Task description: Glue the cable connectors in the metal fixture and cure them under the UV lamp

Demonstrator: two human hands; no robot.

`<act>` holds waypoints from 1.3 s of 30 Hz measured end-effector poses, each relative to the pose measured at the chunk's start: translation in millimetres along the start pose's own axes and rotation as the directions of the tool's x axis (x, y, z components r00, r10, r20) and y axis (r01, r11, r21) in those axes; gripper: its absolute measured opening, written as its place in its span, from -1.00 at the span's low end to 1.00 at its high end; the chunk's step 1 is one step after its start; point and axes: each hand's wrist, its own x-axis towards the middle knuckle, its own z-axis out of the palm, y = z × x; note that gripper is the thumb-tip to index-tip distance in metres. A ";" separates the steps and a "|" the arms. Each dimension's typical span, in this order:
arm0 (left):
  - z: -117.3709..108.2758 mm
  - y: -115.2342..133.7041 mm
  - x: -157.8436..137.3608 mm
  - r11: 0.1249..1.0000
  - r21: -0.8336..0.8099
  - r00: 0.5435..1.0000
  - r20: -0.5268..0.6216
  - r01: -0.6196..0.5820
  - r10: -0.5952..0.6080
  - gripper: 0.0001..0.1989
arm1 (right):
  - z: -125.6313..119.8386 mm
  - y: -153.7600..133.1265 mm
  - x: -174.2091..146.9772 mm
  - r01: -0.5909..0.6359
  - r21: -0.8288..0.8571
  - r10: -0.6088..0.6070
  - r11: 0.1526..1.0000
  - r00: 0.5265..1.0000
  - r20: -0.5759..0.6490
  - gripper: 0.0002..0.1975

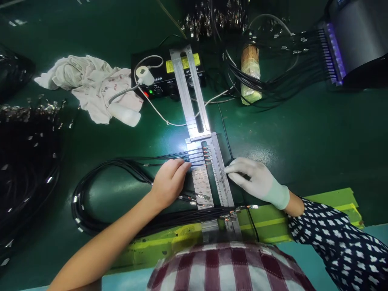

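Note:
My bare left hand (170, 182) is closed at the left edge of a slotted metal fixture (202, 182), its fingertips pinching a black cable (160, 164). Several thin black cables lie across the fixture's upper slots, their stripped ends showing orange and silver (207, 154). Other cable ends with metal connectors (203, 197) rest lower on the plate. To the right, my right hand (257, 182) wears a white glove with a pale green cuff. Its thumb and forefinger meet at the fixture's right rail; whatever is between them is hidden.
A looped cable bundle (81, 194) curves left and crosses the fixture's near end. Behind stand a black control box (163, 83), a crumpled cloth (100, 87) and a white-handled lamp (125, 115). A taped block (251, 76) and a grey machine (360, 36) holding cables sit at right.

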 end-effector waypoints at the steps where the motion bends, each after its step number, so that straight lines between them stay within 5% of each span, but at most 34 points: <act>1: 0.4 -0.3 0.2 1.000 0.007 1.000 -0.002 -0.001 0.001 -0.74 | 0.1 0.0 0.0 0.001 0.002 -0.001 1.000 1.000 -0.001 -0.86; 21: 7.5 2.5 -0.7 1.000 -0.020 0.996 0.084 0.000 0.001 -0.75 | -0.4 -0.1 1.0 -0.012 -0.001 0.012 1.000 1.000 0.000 -0.85; 29: 1.5 -2.6 0.6 0.962 -0.264 0.988 0.153 0.068 -0.028 -0.68 | -1.1 -0.6 2.5 0.007 0.006 -0.007 1.000 1.000 -0.003 -0.85; 35: -13.5 13.3 -4.7 0.992 0.097 0.977 0.191 0.077 -0.094 -0.63 | -0.8 -0.4 2.6 0.013 -0.010 -0.013 1.000 1.000 0.007 -0.87; 39: -8.2 21.4 -13.7 0.993 -0.019 0.959 0.259 0.120 -0.111 -0.52 | -0.9 -0.3 2.9 0.003 -0.007 -0.003 1.000 1.000 0.003 -0.86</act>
